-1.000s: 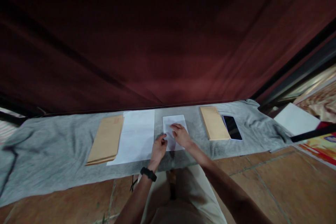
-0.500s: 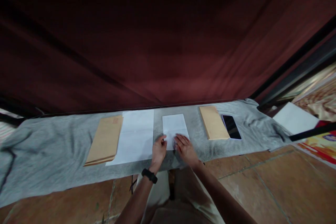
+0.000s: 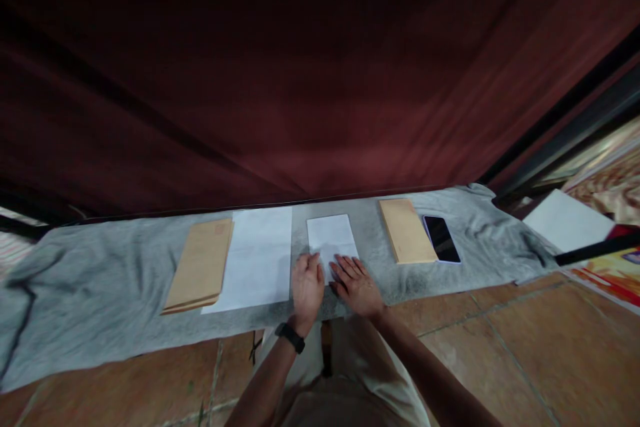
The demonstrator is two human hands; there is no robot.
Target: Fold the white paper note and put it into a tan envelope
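Observation:
A folded sheet of white paper [image 3: 331,233] lies flat on the grey cloth in front of me. My right hand [image 3: 358,285] rests on its lower right part, palm down with the fingers spread. At the lower left edge of the paper is my left hand [image 3: 307,285], fingers loosely bent and slightly apart, nothing visible in them. It wears a black wristband [image 3: 291,337]. Larger white sheets [image 3: 260,257] lie to the left, partly under a stack of brown envelopes [image 3: 200,263].
To the right, another stack of brown envelopes [image 3: 407,232] lies beside a phone [image 3: 442,239] with a dark screen. Grey cloth [image 3: 110,293] covers the narrow surface, with a dark red fabric wall [image 3: 320,147] behind it. A dark bar [image 3: 597,250] stands at the right.
My left hand has turned flatter and its fingers have loosened at the paper's left edge. The right hand has flattened and spread its fingers on the paper.

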